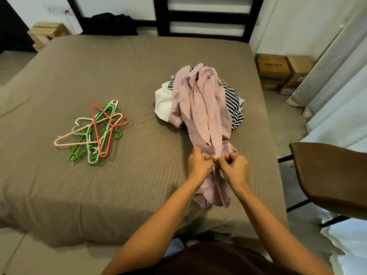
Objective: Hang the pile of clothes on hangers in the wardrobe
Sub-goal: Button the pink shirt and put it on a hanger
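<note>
A pink button-up shirt (204,116) lies stretched lengthwise on the bed, its collar end resting on a pile with a white garment (163,104) and a black-and-white striped garment (233,104). My left hand (199,164) and my right hand (234,167) meet at the shirt's front placket near its lower part, each pinching the pink fabric with curled fingers. A heap of several plastic hangers (95,133), green, white, peach and red, lies on the bed to the left, well apart from both hands.
The bed (99,195) has a taupe sheet and a dark headboard (206,16) at the far end. A brown chair (329,175) stands at the right. Cardboard boxes (282,72) sit on the floor far right; another box (47,34) stands far left. Curtains (337,80) hang right.
</note>
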{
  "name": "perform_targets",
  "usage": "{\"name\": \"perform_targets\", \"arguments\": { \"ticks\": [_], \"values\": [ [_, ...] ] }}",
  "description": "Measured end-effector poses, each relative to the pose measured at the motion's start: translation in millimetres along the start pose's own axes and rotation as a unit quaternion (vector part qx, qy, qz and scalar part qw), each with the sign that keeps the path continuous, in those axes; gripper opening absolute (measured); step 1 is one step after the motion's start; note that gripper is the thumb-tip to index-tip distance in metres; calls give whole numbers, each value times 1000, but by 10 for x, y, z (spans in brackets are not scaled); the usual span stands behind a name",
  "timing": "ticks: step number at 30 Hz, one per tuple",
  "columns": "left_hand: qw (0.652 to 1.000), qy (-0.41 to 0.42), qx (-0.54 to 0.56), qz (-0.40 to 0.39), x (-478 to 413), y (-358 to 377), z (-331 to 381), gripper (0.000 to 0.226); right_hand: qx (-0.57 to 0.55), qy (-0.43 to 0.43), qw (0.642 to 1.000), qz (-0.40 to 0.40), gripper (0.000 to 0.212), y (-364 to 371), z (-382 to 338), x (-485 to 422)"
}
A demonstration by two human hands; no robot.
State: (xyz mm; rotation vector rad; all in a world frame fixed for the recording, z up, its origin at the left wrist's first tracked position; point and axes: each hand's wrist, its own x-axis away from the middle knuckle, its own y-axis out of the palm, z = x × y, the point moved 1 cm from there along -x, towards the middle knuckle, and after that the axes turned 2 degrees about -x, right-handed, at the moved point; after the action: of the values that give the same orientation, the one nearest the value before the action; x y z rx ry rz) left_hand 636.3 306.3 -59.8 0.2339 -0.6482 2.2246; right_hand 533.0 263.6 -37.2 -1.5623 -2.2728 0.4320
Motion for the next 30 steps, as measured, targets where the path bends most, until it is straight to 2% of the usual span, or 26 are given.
{"name": "perform_targets", "arguments": {
  "ticks": [3, 6, 8, 10, 12, 14, 17, 20, 21, 23, 24, 25, 27, 30],
  "values": [
    [994, -53, 89, -38, -22, 21, -45, 31, -15, 11, 1000, -19, 21, -31, 4, -31],
    [983, -101, 151, -40, -16, 45, -37, 35, 22, -30, 999, 12, 18, -21, -71, 50],
    [984, -105, 144, -9, 3, 56, -28, 46, 87, -67, 993, 44, 18, 0, -85, 102],
    [990, -81, 115, 10, 25, 50, -18, 47, 133, -88, 986, 56, 19, 27, -67, 130],
    [991, -71, 110, 4, 30, 68, -39, 39, 104, -81, 990, 47, 18, 35, -54, 131],
    [986, -87, 141, -16, 11, 82, -75, 30, 24, -55, 998, 23, 16, 14, -84, 124],
    [974, -122, 184, -55, -19, 73, -82, 30, -65, 2, 998, -12, 19, -4, -68, 51],
    [955, -129, 245, -104, -28, 17, -39, 32, -166, 105, 979, -52, 23, 1, -54, -51],
    [950, -127, 259, -120, -25, -11, -36, 31, -221, 163, 959, -74, 21, -6, -48, -84],
    [950, -105, 249, -154, -44, -50, -61, 31, -318, 290, 891, -143, 21, -58, -53, -137],
    [955, -91, 230, -162, -52, -63, -81, 31, -334, 334, 862, -182, 22, -91, -55, -150],
    [962, -75, 203, -167, -57, -72, -107, 31, -321, 355, 851, -217, 22, -120, -32, -166],
    [975, -26, 131, -176, -43, -79, -151, 30, -222, 329, 882, -253, 21, -131, 5, -207],
    [973, 19, 114, -201, 7, -69, -180, 25, -157, 261, 932, -197, 13, -55, 18, -267]
  ]
}}
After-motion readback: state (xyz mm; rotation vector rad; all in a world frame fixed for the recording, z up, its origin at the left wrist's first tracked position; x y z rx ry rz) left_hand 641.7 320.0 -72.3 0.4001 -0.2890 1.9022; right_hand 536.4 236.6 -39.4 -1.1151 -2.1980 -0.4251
